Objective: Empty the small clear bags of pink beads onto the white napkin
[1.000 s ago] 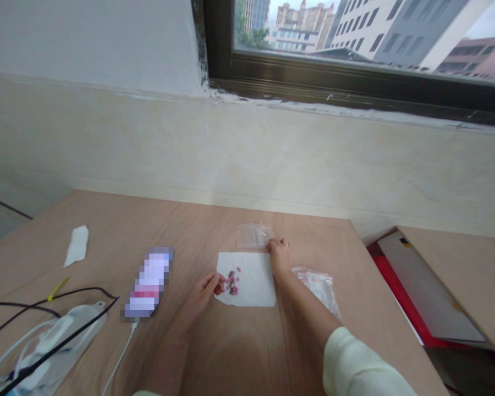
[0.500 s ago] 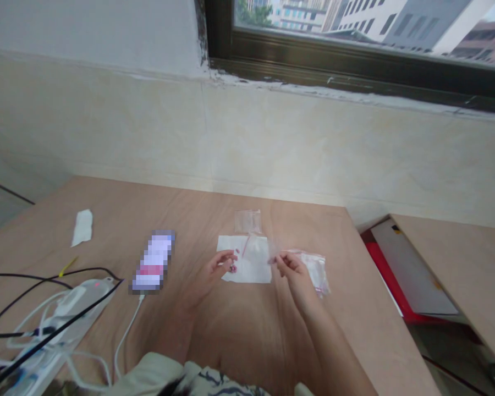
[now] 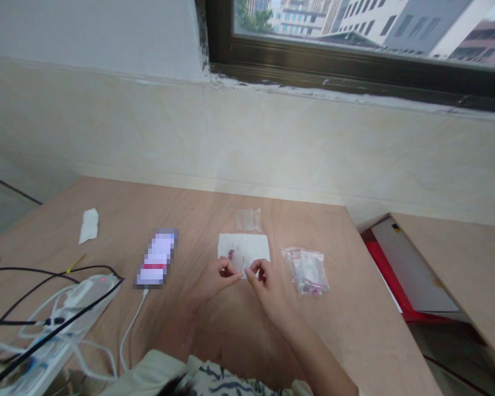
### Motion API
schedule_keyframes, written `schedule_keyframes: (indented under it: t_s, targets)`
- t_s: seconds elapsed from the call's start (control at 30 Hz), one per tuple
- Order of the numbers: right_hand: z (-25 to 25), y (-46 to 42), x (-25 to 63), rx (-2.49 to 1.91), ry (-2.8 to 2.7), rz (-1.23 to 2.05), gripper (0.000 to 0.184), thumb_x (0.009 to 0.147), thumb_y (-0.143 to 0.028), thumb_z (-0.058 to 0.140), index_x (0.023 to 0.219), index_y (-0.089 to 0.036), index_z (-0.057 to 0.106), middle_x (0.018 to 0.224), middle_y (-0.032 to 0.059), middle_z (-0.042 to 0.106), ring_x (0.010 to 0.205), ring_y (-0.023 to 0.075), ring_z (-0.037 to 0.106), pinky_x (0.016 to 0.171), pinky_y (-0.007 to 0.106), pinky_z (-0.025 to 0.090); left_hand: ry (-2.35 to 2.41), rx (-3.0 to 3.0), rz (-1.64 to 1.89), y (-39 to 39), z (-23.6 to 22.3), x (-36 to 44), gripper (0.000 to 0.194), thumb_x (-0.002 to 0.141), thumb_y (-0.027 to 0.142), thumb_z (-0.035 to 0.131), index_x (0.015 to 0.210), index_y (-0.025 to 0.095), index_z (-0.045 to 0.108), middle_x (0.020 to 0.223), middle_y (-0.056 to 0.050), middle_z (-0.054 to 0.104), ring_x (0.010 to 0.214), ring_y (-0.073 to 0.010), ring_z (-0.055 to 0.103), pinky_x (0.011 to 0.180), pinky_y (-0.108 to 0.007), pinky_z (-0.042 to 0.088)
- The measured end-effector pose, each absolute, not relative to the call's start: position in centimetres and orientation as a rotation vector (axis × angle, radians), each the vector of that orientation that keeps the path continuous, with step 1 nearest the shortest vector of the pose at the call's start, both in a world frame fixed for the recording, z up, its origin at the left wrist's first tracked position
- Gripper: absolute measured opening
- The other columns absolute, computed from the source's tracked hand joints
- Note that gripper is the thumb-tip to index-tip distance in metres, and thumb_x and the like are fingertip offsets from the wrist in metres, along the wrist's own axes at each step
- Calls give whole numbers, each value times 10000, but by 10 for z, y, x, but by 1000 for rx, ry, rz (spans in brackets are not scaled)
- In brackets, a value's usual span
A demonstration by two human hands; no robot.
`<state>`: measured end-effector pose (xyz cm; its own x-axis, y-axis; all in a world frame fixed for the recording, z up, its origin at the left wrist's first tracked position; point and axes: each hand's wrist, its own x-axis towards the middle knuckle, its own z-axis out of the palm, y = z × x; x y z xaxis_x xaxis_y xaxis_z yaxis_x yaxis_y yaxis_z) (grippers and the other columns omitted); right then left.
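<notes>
Over the lower part of the white paper sheet, my left hand and my right hand meet with thumbs and forefingers pinched. Between their fingertips is the edge of what looks like a small clear zip bag, hard to see against the white; a thin red line runs along it near my right fingers. Small dark red beads show just above my left hand, at the bag's left side; whether they lie inside it I cannot tell for sure.
Several clear zip bags with small contents lie to the right. Another clear bag lies behind the paper. To the left are a phone on a charging cable, a power strip with tangled cords and a white scrap.
My right hand has come left and down from the paper's right edge, near the bags. My left hand has moved slightly right and down, so both hands now meet at the paper's lower edge.
</notes>
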<state>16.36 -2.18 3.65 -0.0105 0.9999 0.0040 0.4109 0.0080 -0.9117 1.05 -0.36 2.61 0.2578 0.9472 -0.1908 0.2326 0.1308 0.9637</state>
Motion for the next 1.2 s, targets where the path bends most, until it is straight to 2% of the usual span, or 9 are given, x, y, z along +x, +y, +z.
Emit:
schedule_keyframes:
  t_s: [0.27, 0.4, 0.47, 0.57, 0.63, 0.8, 0.93, 1.0, 1.2]
  targets:
    - [38, -13, 161, -1463, -1551, 1229, 157, 681, -269, 497, 564, -172, 457, 526, -32, 431, 523, 105, 398, 505, 219, 301, 1189, 1420, 719, -8, 35, 7, 196, 653, 234, 546, 513, 146, 442, 519, 42, 472, 513, -84, 458, 496, -188, 356]
    - [40, -17, 163, -1560, -1535, 1240, 158, 677, -251, 475, 546, -169, 448, 522, -24, 437, 520, 109, 400, 502, 223, 298, 1418, 1489, 806, -7, 34, -1, 144, 630, 164, 509, 520, 166, 417, 501, 55, 446, 493, -93, 457, 497, -207, 385]
    - [43, -20, 157, -1548, -1564, 1206, 142, 678, -237, 460, 555, -168, 442, 537, -24, 430, 532, 108, 394, 507, 221, 295, 1473, 1619, 861, -6, 32, -1, 61, 602, 114, 500, 635, 164, 490, 631, 19, 522, 625, -130, 513, 599, -252, 429]
    - [48, -23, 148, -1453, -1598, 1238, 108, 673, -207, 440, 573, -166, 442, 544, -31, 418, 530, 100, 380, 502, 212, 290, 1287, 1790, 878, -6, 31, 0, 377, 605, 62, 461, 961, 176, 510, 1010, -57, 546, 973, -182, 482, 863, -340, 374]
    - [49, -23, 145, -1443, -1588, 1275, 106, 659, -188, 439, 556, -166, 439, 523, -39, 404, 515, 94, 371, 489, 206, 279, 1151, 1818, 845, -5, 34, -1, 426, 631, 41, 419, 1023, 186, 505, 1097, -58, 526, 1079, -180, 426, 950, -358, 301]
    - [45, -14, 145, -1448, -1419, 1300, 155, 664, -202, 443, 514, -169, 432, 495, -45, 402, 503, 90, 378, 493, 207, 286, 1060, 1749, 689, -8, 47, -13, 299, 750, 158, 432, 1029, 214, 523, 1163, -36, 511, 1141, -173, 390, 992, -358, 259]
    - [40, 1, 143, -1346, -1312, 1460, 206, 688, -295, 469, 527, -168, 471, 494, -42, 432, 488, 89, 394, 495, 210, 307, 1127, 1766, 625, -9, 52, -21, 552, 669, 290, 588, 1177, 244, 377, 1222, -45, 450, 1116, -192, 409, 955, -348, 316]
    - [33, 12, 142, -1305, -1308, 1523, 245, 720, -355, 442, 570, -168, 493, 501, -37, 455, 464, 86, 389, 481, 211, 312, 1258, 1787, 665, -4, 47, -25, 479, 692, 311, 559, 1140, 240, 407, 1180, -40, 477, 1091, -190, 426, 941, -343, 326]
    - [-16, 47, 140, -1653, -1583, 859, 108, 662, -252, 537, 711, -156, 528, 700, 38, 529, 677, 154, 473, 642, 274, 364, 1516, 1941, 683, 20, 17, -38, 415, 665, 295, 582, 1054, 202, 472, 1072, -56, 527, 1032, -212, 444, 912, -362, 325]
